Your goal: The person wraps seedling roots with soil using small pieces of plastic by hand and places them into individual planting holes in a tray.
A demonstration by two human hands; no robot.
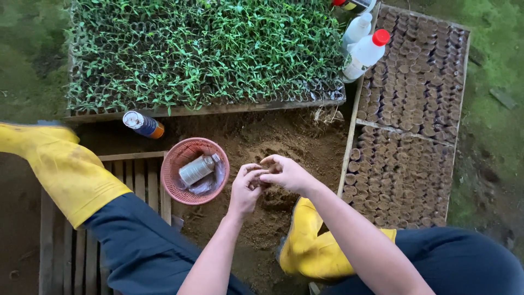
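Over the loose soil heap [256, 147], the left hand [245, 188] and right hand [286, 173] meet fingertip to fingertip, pinched half-closed around something small I cannot make out, near the pink basket [183, 164].

Bare forearms, no sleeves or gloves on the left hand [245, 188] or right hand [286, 173]; dark navy trousers [142, 246], scuffed, dirt-smeared bright yellow rubber boots [65, 172].

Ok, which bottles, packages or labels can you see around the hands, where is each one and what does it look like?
Small clear bottle with pale label: lying in the round pink plastic basket, left of the left hand.
Dark blue bottle with white cap and orange band: lying on soil below the green seedling tray.
Two white plastic bottles, one red-capped, one white-capped: upper right, beside the seedlings.
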